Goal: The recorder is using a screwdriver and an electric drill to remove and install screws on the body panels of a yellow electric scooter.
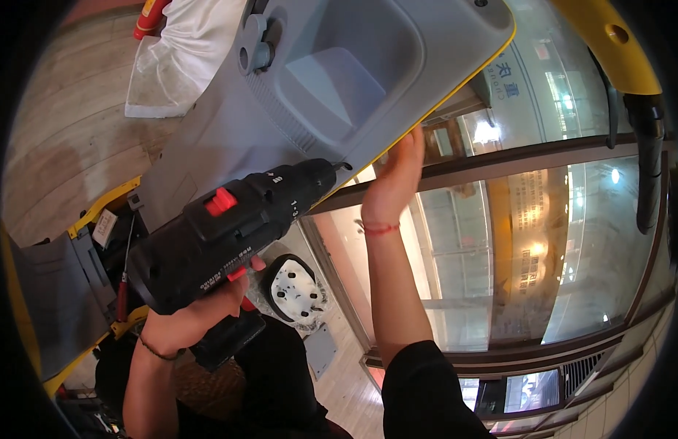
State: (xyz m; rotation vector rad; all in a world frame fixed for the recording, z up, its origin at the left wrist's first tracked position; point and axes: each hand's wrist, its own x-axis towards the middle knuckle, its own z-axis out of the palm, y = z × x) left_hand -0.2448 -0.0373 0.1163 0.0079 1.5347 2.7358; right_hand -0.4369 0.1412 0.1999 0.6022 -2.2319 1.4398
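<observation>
My left hand (200,314) is wrapped round the grip of a black cordless drill (229,223) with red switches. The drill points up and to the right, its bit (344,167) close to the edge of a large grey plastic machine cover (229,139). Whether the bit touches the cover or a screw cannot be made out. My right hand (397,175) reaches up to the cover's yellow edge (434,110), its visible fingers stretched out along it. Some of those fingers are hidden behind the edge. Below the drill's grip, its battery (229,342) shows.
An open bay holding a red-handled screwdriver (122,293) lies left of the drill. A black-rimmed white round part (293,290) sits in plastic wrap on the floor. Glass panes (456,271) stand on the right, near a yellow tube (617,44) with a black end. White sheeting (181,58) lies behind.
</observation>
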